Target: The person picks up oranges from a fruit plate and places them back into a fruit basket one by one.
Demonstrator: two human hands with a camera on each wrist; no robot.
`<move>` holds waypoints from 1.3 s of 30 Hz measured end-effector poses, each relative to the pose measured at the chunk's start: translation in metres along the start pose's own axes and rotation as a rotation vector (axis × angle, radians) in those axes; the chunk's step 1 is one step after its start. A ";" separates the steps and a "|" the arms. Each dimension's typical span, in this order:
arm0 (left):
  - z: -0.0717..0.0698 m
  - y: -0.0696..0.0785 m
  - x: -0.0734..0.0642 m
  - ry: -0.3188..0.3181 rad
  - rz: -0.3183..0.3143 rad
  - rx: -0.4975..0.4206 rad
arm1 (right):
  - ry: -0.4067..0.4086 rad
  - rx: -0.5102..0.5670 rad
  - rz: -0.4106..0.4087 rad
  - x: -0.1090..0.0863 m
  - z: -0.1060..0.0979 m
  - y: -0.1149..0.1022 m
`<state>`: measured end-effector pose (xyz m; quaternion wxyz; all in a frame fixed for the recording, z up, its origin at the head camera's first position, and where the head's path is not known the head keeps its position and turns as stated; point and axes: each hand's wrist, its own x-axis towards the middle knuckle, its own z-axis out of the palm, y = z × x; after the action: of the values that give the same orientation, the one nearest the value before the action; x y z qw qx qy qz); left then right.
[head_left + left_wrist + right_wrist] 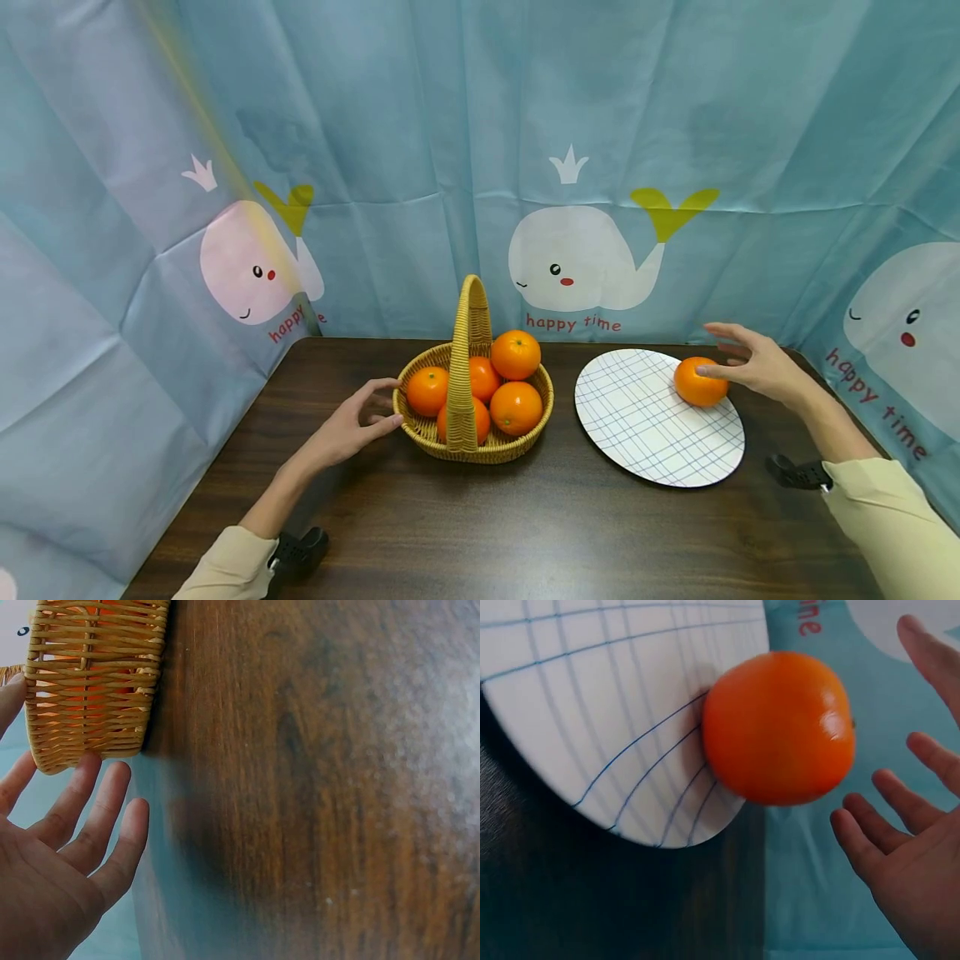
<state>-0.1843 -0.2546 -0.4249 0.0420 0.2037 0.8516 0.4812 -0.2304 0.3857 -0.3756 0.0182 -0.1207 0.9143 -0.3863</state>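
A yellow wicker basket (498, 454) with a tall handle stands on the table, holding several oranges (516, 408). My left hand (347, 427) is at its left side, thumb and fingertips right at the rim. In the left wrist view its relaxed, spread fingers (97, 817) lie against the woven wall. To the right, one orange (701, 382) sits on the right part of a white plate (637, 417) with a blue grid pattern. My right hand (761, 367) is beside that orange, its thumb overlapping it in the head view. The right wrist view shows its fingers spread, apart from the orange (780, 727).
The dark wooden table (540, 525) runs back to a blue curtain (390, 167) printed with whales. Table surface lies between the basket and the plate. A black strap device (798, 473) is on the right wrist, another (300, 548) on the left.
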 end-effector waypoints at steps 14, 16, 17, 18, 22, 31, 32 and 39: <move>-0.001 0.001 -0.001 -0.009 -0.002 -0.003 | -0.071 0.018 -0.004 -0.002 0.019 0.022; -0.001 0.001 -0.001 -0.009 0.002 -0.002 | -0.073 0.005 0.005 -0.002 0.021 0.023; -0.001 0.001 -0.001 -0.008 0.004 0.000 | -0.073 0.001 0.008 -0.002 0.022 0.024; -0.001 0.001 -0.001 -0.008 0.006 0.002 | -0.072 -0.005 0.010 -0.001 0.022 0.025; -0.001 0.000 -0.001 -0.008 0.007 0.001 | -0.063 -0.019 0.002 0.000 0.023 0.026; -0.001 0.000 0.000 -0.010 0.005 0.008 | -0.049 -0.038 -0.011 0.002 0.022 0.029; -0.001 -0.001 0.000 -0.010 0.005 0.008 | -0.048 -0.040 -0.011 0.001 0.022 0.029; -0.001 -0.001 0.000 -0.011 0.006 0.000 | -0.028 -0.041 -0.005 0.001 0.024 0.027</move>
<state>-0.1852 -0.2558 -0.4253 0.0452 0.2087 0.8507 0.4802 -0.2338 0.3868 -0.4116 0.0273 -0.1285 0.9213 -0.3659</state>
